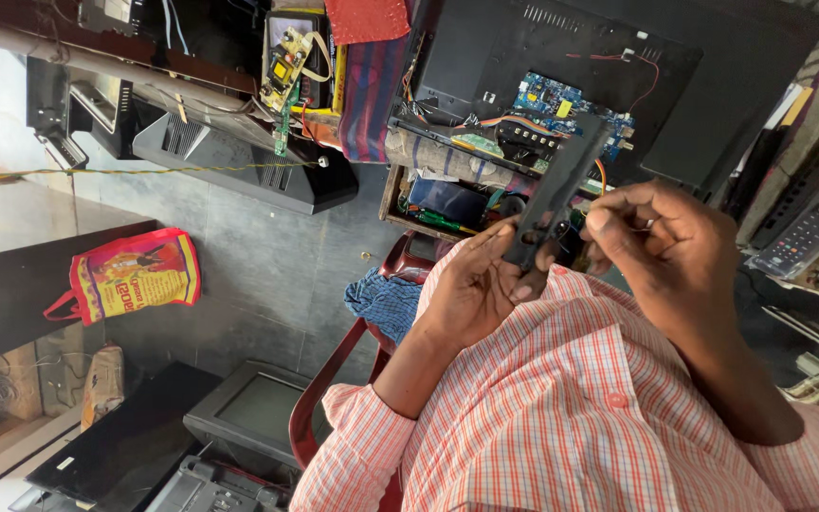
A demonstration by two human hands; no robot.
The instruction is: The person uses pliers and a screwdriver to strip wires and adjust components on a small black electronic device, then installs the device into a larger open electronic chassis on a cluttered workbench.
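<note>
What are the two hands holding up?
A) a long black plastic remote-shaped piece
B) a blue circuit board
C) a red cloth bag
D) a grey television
A: both the left hand and the right hand grip the long black plastic remote-shaped piece at its lower end, above the checked shirt.

both hands meet in front of a red-and-white checked shirt. the left hand and the right hand hold between them a long, narrow black plastic remote-control body, tilted, its lower end pinched between the fingers of both hands. beyond it lies an opened black flat television back with a blue circuit board and orange and red wires. a grey remote control with buttons lies at the right edge. on the grey floor sit a red-and-yellow printed bag, a dark red plastic chair and a blue checked cloth.
</note>
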